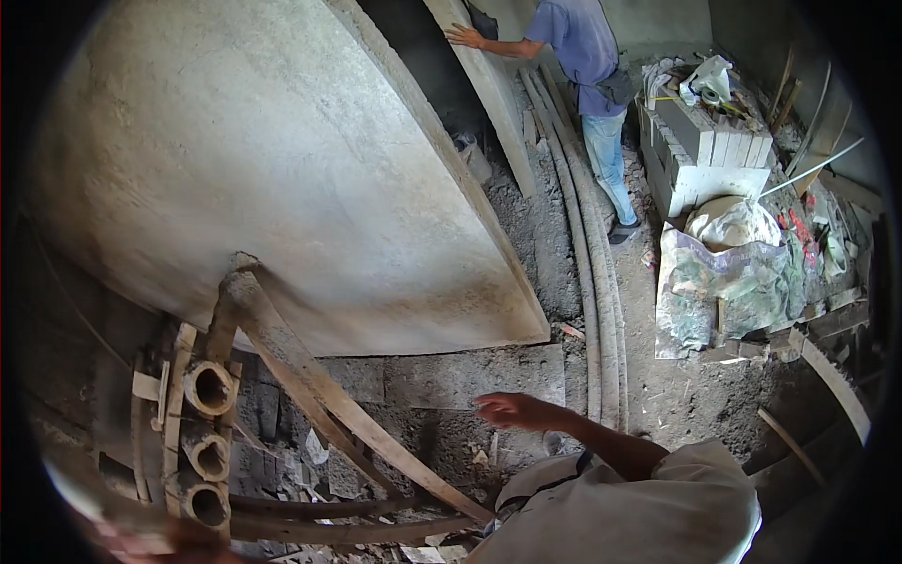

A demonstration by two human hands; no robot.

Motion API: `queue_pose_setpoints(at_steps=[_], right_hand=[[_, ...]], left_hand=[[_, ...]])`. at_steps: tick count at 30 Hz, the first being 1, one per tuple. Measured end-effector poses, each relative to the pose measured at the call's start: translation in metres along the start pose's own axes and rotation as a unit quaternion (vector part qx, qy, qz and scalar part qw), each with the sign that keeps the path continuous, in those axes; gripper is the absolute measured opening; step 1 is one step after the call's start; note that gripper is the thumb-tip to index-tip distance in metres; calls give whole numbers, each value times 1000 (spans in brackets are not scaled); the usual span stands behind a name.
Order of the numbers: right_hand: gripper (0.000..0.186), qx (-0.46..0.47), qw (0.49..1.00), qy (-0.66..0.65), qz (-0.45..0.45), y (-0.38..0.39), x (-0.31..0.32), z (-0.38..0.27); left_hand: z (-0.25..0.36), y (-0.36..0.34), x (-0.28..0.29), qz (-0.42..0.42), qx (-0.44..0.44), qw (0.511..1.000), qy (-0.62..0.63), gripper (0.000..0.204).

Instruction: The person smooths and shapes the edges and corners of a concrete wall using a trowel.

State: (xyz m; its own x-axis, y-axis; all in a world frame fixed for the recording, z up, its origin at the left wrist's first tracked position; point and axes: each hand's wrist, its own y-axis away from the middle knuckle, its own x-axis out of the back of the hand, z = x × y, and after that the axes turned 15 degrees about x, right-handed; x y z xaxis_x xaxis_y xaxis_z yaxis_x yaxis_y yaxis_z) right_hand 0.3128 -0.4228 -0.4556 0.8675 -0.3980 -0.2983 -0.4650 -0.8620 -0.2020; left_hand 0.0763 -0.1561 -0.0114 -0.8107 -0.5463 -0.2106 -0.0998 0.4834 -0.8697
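I see the right hand point(515, 411) holding nothing visible, its fingers loosely spread, below the lower edge of the large pale slab point(291, 179) and apart from it. The left hand point(160, 545) is only a blur at the lower left, near the stacked hollow tubes point(209, 456), so I cannot tell its state. The slab leans above the timber props point(348, 399) (a co-worker point(578, 47) touches another panel point(489, 89) behind).
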Motion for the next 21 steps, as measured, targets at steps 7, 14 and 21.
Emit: queue_pose_setpoints(at_steps=[7, 14, 21], right_hand=[[85, 199, 818, -534, -79, 10, -52, -143], [52, 138, 835, -484, 221, 114, 24, -113], [36, 23, 912, -48, 408, 128, 114, -67]], left_hand=[[288, 76, 28, -217, -103, 778, 581, 32], [427, 154, 93, -474, 237, 521, 669, 49], [383, 177, 144, -676, 257, 538, 433, 61]])
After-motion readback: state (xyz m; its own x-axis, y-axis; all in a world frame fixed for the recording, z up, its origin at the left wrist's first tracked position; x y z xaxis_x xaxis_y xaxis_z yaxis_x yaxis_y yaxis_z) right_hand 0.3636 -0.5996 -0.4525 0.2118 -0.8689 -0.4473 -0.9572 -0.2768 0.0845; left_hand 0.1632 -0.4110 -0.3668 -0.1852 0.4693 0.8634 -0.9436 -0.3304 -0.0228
